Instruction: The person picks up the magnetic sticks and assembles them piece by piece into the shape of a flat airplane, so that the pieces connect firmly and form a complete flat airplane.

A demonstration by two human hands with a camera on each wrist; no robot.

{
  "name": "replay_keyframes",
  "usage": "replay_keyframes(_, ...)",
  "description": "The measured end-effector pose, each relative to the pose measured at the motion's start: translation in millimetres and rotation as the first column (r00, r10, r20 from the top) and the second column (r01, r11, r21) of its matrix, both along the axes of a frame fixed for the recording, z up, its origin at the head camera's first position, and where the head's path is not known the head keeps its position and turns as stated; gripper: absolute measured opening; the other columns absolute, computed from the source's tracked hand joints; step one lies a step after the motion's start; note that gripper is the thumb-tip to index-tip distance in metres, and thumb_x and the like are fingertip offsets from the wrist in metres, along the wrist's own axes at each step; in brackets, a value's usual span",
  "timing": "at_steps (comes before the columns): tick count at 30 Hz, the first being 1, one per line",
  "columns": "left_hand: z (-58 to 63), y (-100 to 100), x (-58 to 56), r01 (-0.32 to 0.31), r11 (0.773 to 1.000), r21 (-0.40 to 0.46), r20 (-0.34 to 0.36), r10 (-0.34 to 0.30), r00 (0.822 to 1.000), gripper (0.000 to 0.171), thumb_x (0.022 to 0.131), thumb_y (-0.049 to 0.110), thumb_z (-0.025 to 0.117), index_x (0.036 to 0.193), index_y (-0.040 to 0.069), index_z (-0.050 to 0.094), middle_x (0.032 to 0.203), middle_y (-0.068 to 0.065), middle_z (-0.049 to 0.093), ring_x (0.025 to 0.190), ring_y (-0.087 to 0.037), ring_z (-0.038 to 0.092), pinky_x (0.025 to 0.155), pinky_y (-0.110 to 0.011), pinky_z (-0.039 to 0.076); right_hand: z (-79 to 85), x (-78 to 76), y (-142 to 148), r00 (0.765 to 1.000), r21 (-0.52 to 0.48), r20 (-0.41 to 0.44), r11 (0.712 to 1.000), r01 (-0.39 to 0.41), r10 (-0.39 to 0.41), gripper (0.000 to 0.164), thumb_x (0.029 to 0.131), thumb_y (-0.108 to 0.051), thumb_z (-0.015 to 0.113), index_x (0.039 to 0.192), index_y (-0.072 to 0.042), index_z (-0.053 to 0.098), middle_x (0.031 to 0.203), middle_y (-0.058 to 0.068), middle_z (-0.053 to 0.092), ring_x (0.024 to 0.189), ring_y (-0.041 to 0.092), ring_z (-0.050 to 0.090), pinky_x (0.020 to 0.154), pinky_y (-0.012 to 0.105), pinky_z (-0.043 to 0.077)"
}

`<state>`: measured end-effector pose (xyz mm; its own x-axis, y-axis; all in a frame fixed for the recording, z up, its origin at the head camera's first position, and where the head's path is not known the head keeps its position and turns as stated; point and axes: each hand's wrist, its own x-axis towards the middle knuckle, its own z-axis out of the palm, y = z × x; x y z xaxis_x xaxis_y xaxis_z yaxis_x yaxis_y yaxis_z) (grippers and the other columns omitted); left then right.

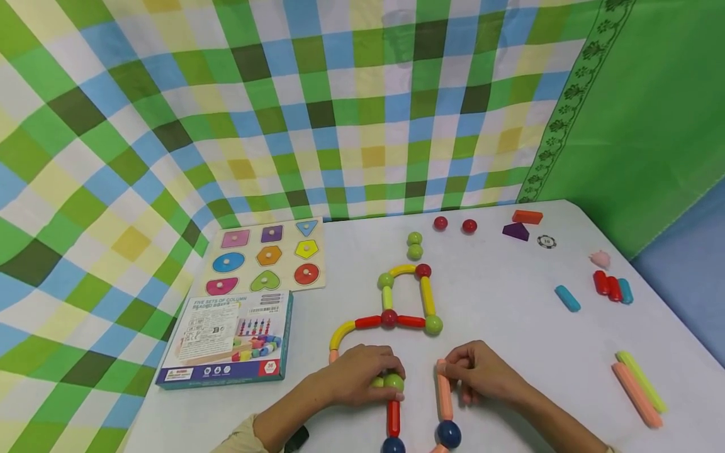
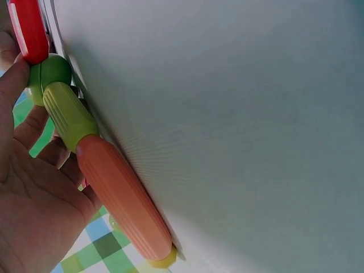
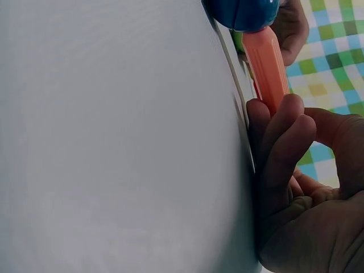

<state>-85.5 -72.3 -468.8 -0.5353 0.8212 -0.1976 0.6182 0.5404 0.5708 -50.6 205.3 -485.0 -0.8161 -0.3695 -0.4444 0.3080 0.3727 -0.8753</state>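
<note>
My left hand (image 1: 362,375) grips a green ball (image 1: 394,381) between thumb and fingers. A red rod (image 1: 393,418) runs from that ball to a blue ball (image 1: 393,446) at the bottom edge. In the left wrist view, a lime rod (image 2: 68,114) joins the green ball to a salmon rod (image 2: 122,196). With thumb and fingers, my right hand (image 1: 488,375) pinches the upper end of another salmon rod (image 1: 445,399), whose lower end meets a second blue ball (image 1: 449,434). Ahead lies a closed loop of rods and balls, including a red ball (image 1: 389,318).
On the left are a boxed bead set (image 1: 226,340) and a wooden shape board (image 1: 289,282). Loose green balls (image 1: 415,251) and red balls (image 1: 469,226) sit at the back. Along the right lie a salmon rod (image 1: 637,395), a lime rod (image 1: 642,380) and short blue and red pieces.
</note>
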Motion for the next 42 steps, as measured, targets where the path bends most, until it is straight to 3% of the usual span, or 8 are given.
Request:
replay_keyframes(6,1.3,0.7,-0.2,-0.003,1.000,0.000,0.012,0.003,1.000,0.034,0.086,0.055,0.060,0.111,0.031,0.065,0.096,0.021,0.056,0.083,0.003,0.049,0.074,-0.016,0.042,2.6,1.7,-1.8,1.000,0.008,0.008,1.000,0.004,-0.004,0.032,0.087,-0.036,0.068,0.094,-0.006,0.068,0.072,0.009,0.066,0.044,0.011,0.053,0.042,0.021,0.040)
replay_keyframes(10,2.4,1.7,1.7,0.012,1.000,-0.003,-0.030,-0.012,0.999,0.035,0.087,0.054,0.060,0.113,0.032,0.064,0.099,0.020,0.056,0.085,0.003,0.049,0.074,-0.016,0.042,3.1,1.7,-3.1,1.000,0.010,0.002,1.000,-0.002,0.002,0.031,0.087,-0.037,0.067,0.095,-0.006,0.068,0.070,0.007,0.066,0.043,0.011,0.052,0.041,0.021,0.039)
replay_keyframes(15,6.4,9.0,12.5,0.096,0.995,0.000,-0.150,-0.095,0.984,0.035,0.088,0.055,0.057,0.115,0.034,0.064,0.106,0.017,0.055,0.095,0.000,0.046,0.080,-0.020,0.041,3.1,1.7,-2.3,1.000,0.006,-0.009,1.000,-0.006,0.006,0.031,0.088,-0.036,0.066,0.094,-0.006,0.067,0.070,0.009,0.066,0.043,0.012,0.052,0.041,0.021,0.039)
replay_keyframes(18,6.7,17.6,22.9,0.173,0.985,-0.010,-0.182,-0.172,0.968,0.030,0.089,0.055,0.055,0.111,0.036,0.065,0.103,0.021,0.054,0.101,0.000,0.044,0.088,-0.025,0.038,2.2,2.3,-1.1,1.000,-0.008,-0.011,1.000,-0.005,0.005,0.031,0.090,-0.036,0.064,0.094,-0.005,0.066,0.070,0.010,0.066,0.043,0.013,0.052,0.041,0.021,0.039)
replay_keyframes(24,4.6,28.5,39.2,0.302,0.952,-0.054,-0.157,-0.307,0.939,0.025,0.086,0.059,0.057,0.100,0.041,0.067,0.093,0.029,0.052,0.105,0.003,0.041,0.101,-0.037,0.031,0.6,3.8,-1.0,1.000,-0.028,-0.006,1.000,-0.003,0.003,0.031,0.089,-0.035,0.065,0.096,-0.005,0.064,0.070,0.009,0.066,0.042,0.012,0.051,0.040,0.021,0.038)
replay_keyframes(34,5.7,33.1,43.9,0.377,0.917,-0.130,-0.073,-0.388,0.919,0.011,0.083,0.052,0.067,0.083,0.042,0.069,0.076,0.030,0.048,0.103,0.005,0.038,0.106,-0.045,0.026,2.5,6.4,-3.2,1.000,-0.051,0.006,0.999,0.012,-0.011,0.033,0.090,-0.035,0.064,0.099,-0.003,0.063,0.071,0.010,0.066,0.042,0.012,0.050,0.039,0.021,0.036)
replay_keyframes(42,6.0,34.7,46.2,0.402,0.909,-0.111,-0.143,-0.415,0.898,0.016,0.086,0.052,0.063,0.082,0.039,0.070,0.074,0.029,0.048,0.100,0.006,0.039,0.107,-0.046,0.026,2.5,10.2,-1.8,1.000,-0.033,0.011,0.999,0.016,-0.016,0.035,0.089,-0.038,0.065,0.099,-0.004,0.063,0.071,0.007,0.065,0.042,0.012,0.051,0.040,0.021,0.036)
